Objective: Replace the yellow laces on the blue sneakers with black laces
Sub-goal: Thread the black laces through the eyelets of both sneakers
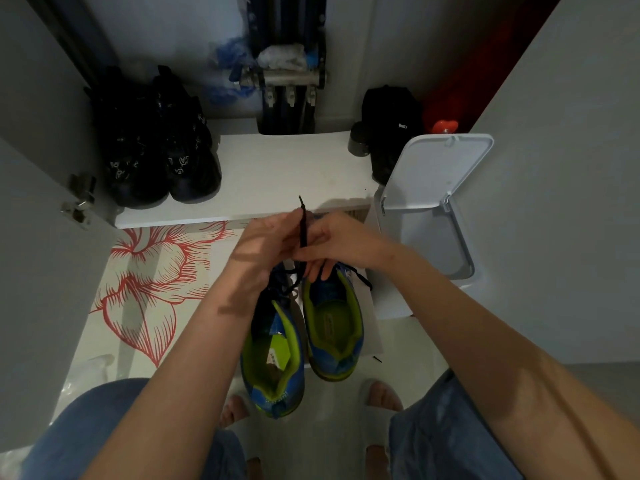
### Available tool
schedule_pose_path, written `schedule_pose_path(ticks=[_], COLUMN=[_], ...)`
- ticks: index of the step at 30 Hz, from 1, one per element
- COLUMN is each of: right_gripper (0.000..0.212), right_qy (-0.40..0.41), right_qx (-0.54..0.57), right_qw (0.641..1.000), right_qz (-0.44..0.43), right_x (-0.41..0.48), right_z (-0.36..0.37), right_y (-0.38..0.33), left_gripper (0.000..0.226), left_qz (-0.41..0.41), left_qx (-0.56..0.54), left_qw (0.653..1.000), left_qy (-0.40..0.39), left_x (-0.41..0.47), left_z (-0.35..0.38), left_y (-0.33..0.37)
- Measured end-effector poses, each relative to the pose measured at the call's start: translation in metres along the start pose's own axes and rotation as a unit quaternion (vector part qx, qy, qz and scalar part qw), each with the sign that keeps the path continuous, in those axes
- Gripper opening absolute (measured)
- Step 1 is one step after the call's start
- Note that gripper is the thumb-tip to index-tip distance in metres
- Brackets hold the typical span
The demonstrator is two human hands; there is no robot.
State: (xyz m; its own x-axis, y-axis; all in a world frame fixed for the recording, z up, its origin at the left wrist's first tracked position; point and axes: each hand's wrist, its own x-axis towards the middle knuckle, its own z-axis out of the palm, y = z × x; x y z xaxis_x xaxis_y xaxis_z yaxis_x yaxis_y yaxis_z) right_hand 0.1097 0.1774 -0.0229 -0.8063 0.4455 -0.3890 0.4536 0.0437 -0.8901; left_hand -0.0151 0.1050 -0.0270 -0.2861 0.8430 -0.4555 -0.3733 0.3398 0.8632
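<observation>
Two blue sneakers with lime-green lining stand side by side on the floor, heels toward me: the left sneaker (273, 362) and the right sneaker (334, 327). A black lace (303, 230) rises upright from their front, its tip above my fingers. My left hand (266, 244) and my right hand (334, 240) meet over the toes, and both pinch this lace. More black lace loops lie across the left sneaker's eyelets and by the right sneaker's tongue. No yellow lace is in view.
A white bin (429, 209) with its lid up stands just right of the sneakers. Black shoes (162, 147) sit on a low white shelf (277, 174) ahead. A red-flower mat (152, 278) lies to the left. My knees and slippered feet frame the sneakers.
</observation>
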Motion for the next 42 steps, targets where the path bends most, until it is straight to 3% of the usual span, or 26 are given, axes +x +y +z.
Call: schedule_pose_path(ticks=[9,12,15,18,23,29,35,42], right_gripper=[0.011,0.025,0.036,0.039,0.016,0.022,0.022,0.025], right_qy=[-0.038,0.017,0.096,0.048,0.059,0.052,0.032,0.031], right_qx=[-0.018,-0.060,-0.127,-0.172,-0.177,-0.082,-0.063,-0.073], right_qw=[0.998,0.995,0.976,0.955,0.955,0.970,0.974,0.971], right_qz=[0.044,0.078,0.146,0.236,0.232,0.223,0.214,0.226], right_x=[-0.001,-0.006,-0.013,-0.014,-0.010,-0.017,-0.021,-0.019], right_z=[0.004,-0.009,-0.025,-0.014,-0.009,-0.027,-0.027,-0.024], right_y=[0.008,0.006,0.015,0.029,0.037,0.046,0.047,0.044], left_gripper=[0.014,0.013,0.015,0.009,0.013,0.020,0.018,0.017], left_qz=[0.020,0.027,0.065,0.093,0.099,0.128,0.132,0.134], left_qx=[-0.030,-0.016,0.132,0.245,0.423,0.523,0.525,0.487], left_qw=[0.997,0.996,0.984,0.961,0.899,0.843,0.841,0.863], left_qy=[0.062,0.088,0.102,0.089,0.050,0.010,0.013,0.035], left_x=[0.001,0.002,0.004,0.005,0.001,0.003,0.002,-0.002], left_z=[0.010,0.012,0.008,0.005,0.007,0.016,0.020,0.019], left_y=[-0.006,-0.008,-0.013,-0.020,-0.038,-0.057,-0.072,-0.076])
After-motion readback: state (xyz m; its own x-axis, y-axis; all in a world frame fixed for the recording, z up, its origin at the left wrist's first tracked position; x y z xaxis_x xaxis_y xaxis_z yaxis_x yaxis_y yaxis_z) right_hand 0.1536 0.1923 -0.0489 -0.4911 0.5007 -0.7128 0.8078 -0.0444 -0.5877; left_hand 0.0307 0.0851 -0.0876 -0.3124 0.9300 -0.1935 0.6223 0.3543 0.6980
